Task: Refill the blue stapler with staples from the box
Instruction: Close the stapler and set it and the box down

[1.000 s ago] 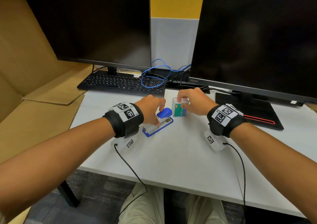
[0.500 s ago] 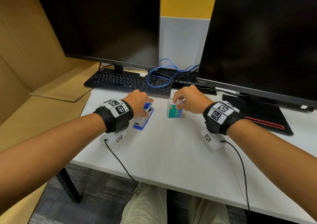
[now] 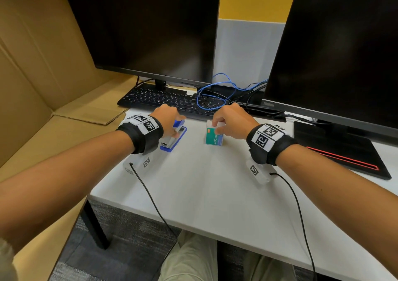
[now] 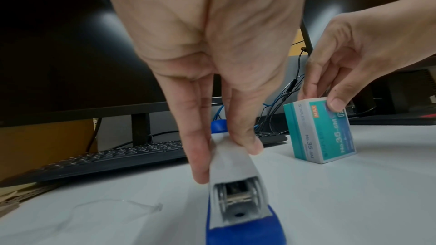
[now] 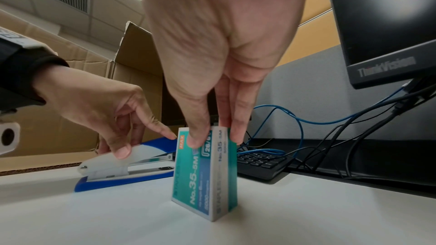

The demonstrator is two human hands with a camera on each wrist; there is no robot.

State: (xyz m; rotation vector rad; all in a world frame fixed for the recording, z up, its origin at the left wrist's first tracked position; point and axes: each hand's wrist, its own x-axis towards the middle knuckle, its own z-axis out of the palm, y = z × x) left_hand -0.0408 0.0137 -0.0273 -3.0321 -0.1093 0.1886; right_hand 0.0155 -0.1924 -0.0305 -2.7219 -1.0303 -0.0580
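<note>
The blue and white stapler [image 3: 173, 137] [image 4: 233, 189] [image 5: 125, 167] lies flat on the white desk [image 3: 204, 183], its closed top down. My left hand [image 3: 170, 122] [image 4: 226, 154] [image 5: 118, 133] pinches its white top from both sides, thumb on one side and fingers on the other. To the right stands the teal staple box [image 3: 213, 136] [image 4: 323, 129] [image 5: 207, 172], upright on a narrow end. My right hand [image 3: 224, 122] [image 5: 212, 141] [image 4: 330, 96] pinches the box's upper end between thumb and fingers.
A black keyboard [image 3: 163, 99] lies just behind the hands, with tangled blue and black cables [image 3: 217, 93] beside it. Two dark monitors [image 3: 150, 26] stand at the back; the right one's base [image 3: 342, 149] sits near my right wrist. Cardboard [image 3: 43, 65] flanks the desk's left.
My left hand has slid the stapler to the left, away from the box, leaving a gap between them. The right hand keeps its pinch on the standing box.
</note>
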